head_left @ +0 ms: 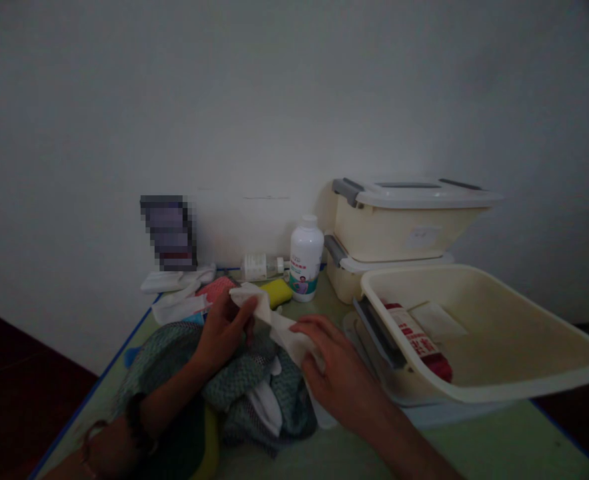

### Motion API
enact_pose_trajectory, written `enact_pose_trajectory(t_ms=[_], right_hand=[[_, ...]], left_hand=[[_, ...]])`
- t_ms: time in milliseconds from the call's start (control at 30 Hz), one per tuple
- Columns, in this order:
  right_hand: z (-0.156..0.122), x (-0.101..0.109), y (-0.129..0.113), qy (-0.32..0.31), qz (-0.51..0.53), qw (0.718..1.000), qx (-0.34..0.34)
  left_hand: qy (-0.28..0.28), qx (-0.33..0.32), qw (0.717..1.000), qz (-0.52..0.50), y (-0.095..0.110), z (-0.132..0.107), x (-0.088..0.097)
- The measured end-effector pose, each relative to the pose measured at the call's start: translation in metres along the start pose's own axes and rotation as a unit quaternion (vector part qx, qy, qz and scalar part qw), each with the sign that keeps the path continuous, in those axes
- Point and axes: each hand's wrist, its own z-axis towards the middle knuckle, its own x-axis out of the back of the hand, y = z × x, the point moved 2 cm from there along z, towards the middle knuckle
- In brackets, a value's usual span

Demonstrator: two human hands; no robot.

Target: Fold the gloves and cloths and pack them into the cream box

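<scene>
two hands (pixel 227 327) (pixel 333 363) hold one strip (pixel 280 323) (three bins (pixel 392 230) (pixel 340 283) (pixel 514 340)).

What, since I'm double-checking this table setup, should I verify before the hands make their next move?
1. Both hands on the white piece: ok. The left hand and right hand each grip the white piece.
2. White piece identified as cloth or paper: cannot tell.
3. Green patterned fabric lying flat: not ok; it is bunched up below the hands.
4. White bottle upright and capped: ok.
5. Clear bottle upright: not ok; it lies on its side.
6. Open bin uncovered: ok; a red-and-white package is inside.
</scene>
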Motion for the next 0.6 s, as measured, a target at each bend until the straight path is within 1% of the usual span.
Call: enact_pose_trajectory(t_ms=[100, 167, 200, 267, 333, 400, 467, 500, 533, 600], right_hand=[[0.000, 0.001, 0.005, 0.007, 0.019, 0.997, -0.071], [0.000, 0.002, 0.009, 0.010, 0.097, 0.988, -0.118], [0.001, 0.001, 0.010, 0.014, 0.156, 0.977, -0.145], [0.001, 0.000, 0.012, 0.038, 0.280, 0.938, -0.201], [0.002, -0.001, 0.012, 0.082, 0.368, 0.893, -0.245], [0.002, -0.005, 0.010, 0.111, 0.427, 0.857, -0.267], [0.003, -0.010, 0.008, 0.107, 0.468, 0.834, -0.273], [0.003, -0.013, 0.007, 0.100, 0.478, 0.830, -0.270], [0.003, -0.016, 0.007, 0.092, 0.479, 0.832, -0.264], [0.002, -0.021, 0.008, 0.079, 0.457, 0.853, -0.240]], left_hand=[[0.003, -0.023, 0.999, -0.027, 0.000, -0.002, 0.000], [-0.009, -0.078, 0.997, -0.025, 0.000, -0.004, 0.001], [-0.025, -0.121, 0.992, -0.002, 0.001, -0.006, 0.002], [-0.059, -0.225, 0.969, 0.085, 0.002, -0.009, 0.002], [-0.082, -0.305, 0.931, 0.184, 0.003, -0.011, 0.002], [-0.096, -0.352, 0.899, 0.241, 0.004, -0.013, 0.002], [-0.125, -0.374, 0.878, 0.271, 0.006, -0.015, 0.001], [-0.141, -0.383, 0.869, 0.281, 0.006, -0.016, 0.001], [-0.152, -0.388, 0.861, 0.291, 0.006, -0.016, 0.001], [-0.162, -0.392, 0.853, 0.304, 0.005, -0.017, 0.002]])
